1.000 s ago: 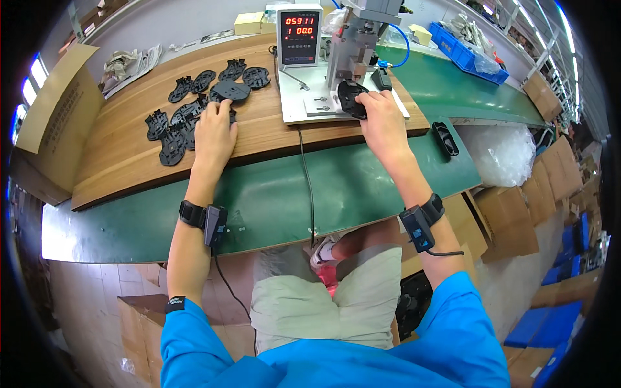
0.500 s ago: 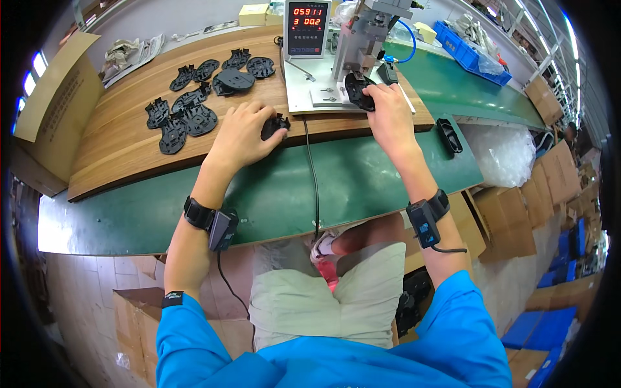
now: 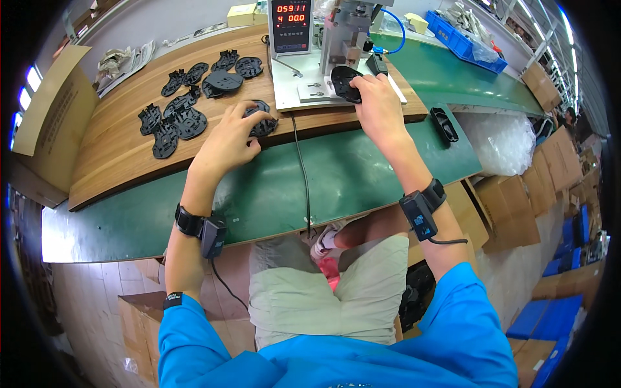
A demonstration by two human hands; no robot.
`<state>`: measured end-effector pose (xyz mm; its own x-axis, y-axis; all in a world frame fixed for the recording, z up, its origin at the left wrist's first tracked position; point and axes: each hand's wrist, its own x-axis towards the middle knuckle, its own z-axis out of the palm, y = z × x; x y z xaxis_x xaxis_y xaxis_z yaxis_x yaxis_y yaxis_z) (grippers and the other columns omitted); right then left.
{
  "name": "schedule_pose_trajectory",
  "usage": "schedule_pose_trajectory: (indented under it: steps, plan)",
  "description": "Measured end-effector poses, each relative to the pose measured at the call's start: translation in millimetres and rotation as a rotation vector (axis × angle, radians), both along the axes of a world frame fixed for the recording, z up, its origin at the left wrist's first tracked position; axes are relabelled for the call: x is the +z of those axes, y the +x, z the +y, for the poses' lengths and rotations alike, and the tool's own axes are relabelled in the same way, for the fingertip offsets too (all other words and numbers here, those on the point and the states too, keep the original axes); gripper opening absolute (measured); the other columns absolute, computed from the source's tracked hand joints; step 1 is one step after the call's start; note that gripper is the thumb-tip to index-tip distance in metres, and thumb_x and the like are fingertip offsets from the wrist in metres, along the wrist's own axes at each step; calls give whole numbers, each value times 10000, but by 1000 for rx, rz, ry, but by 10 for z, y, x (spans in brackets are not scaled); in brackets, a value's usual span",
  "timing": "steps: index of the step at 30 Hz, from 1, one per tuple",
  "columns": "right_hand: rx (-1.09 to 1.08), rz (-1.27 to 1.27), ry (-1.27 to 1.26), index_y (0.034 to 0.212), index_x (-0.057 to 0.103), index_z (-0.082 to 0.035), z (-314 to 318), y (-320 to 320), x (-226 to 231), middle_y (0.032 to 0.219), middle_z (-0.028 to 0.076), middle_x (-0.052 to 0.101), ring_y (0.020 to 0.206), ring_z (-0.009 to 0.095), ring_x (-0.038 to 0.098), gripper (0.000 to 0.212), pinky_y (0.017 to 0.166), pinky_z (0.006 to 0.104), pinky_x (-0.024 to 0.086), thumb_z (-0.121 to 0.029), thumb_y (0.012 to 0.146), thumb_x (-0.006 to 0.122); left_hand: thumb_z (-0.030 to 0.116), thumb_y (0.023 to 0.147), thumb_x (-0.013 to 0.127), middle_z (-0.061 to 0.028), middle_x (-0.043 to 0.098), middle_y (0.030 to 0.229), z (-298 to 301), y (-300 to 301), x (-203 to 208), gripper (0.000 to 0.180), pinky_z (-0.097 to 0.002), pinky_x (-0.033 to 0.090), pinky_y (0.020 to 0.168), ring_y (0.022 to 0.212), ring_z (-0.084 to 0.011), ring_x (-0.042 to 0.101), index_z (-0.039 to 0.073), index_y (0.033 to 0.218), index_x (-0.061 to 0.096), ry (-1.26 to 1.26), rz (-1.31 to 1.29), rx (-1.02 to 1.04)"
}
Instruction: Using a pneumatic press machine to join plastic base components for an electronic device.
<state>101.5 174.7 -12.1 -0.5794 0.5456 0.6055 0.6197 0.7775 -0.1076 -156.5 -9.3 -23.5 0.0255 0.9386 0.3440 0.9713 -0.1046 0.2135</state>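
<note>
My right hand (image 3: 381, 107) pinches a black oval plastic shell (image 3: 345, 85) by its right edge, tilted under the head of a small press (image 3: 349, 42) at the front of its white base plate. My left hand (image 3: 226, 139) is at the front of the wooden board, its fingers curved over another black plastic shell (image 3: 263, 120). The fingertips touch or hover just over that shell, while the thumb stands apart below it. Several more black shells and tabbed parts (image 3: 187, 123) lie in two loose groups on the board to the left.
A display box (image 3: 291, 29) with red digits stands left of the press. A black cable (image 3: 301, 168) runs down over the green bench (image 3: 259, 207). One black trough-shaped part (image 3: 444, 125) lies right of the board. Behind are a blue crate (image 3: 462, 42) and, far left, a cardboard box (image 3: 48, 123).
My left thumb has moved away from the shell, which now shows more fully. The shell in my right hand has tilted, showing more of its face. The display digits changed; the view shifted slightly.
</note>
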Motion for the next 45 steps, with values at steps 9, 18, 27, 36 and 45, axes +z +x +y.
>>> schedule_pose_trajectory:
  steps: [9,18,27,36,45]
  plan:
    - [-6,21,70,1008,717,-16,-46,-50,-9,1009,127,723,1060,346,641,187,915,455,577,52,866,617,25,865,685,-186,674,1236,-41,52,22,412,-478,530,986,1192,-402,628,79,1271,633,-58,-74,30]
    - [-54,0,27,1086,708,-17,37,-4,33,1083,126,709,1061,358,622,336,944,472,545,78,764,725,-24,928,631,-203,674,1218,58,239,119,351,-492,544,960,1168,-411,643,24,1276,620,219,8,61]
    - [71,437,-112,1180,656,-16,-872,943,-119,1173,163,689,1106,405,626,397,979,473,513,80,796,683,-52,896,598,-208,675,1371,532,964,100,482,-481,503,1139,1313,-382,632,60,1362,649,421,275,-161]
    - [-221,344,-307,1259,638,22,-2177,2369,-982,1311,196,646,1212,427,577,512,1087,487,450,132,760,606,13,888,640,-288,664,1330,1230,1342,-48,423,-468,508,1091,1268,-402,641,20,1308,597,409,438,-47]
    - [-736,190,-725,1272,579,36,-2901,3687,-2868,1301,239,594,1271,447,497,453,1142,515,377,80,823,532,1,899,607,-249,707,1200,1245,1337,114,327,-445,563,984,1116,-377,704,-1,1225,583,343,332,-45]
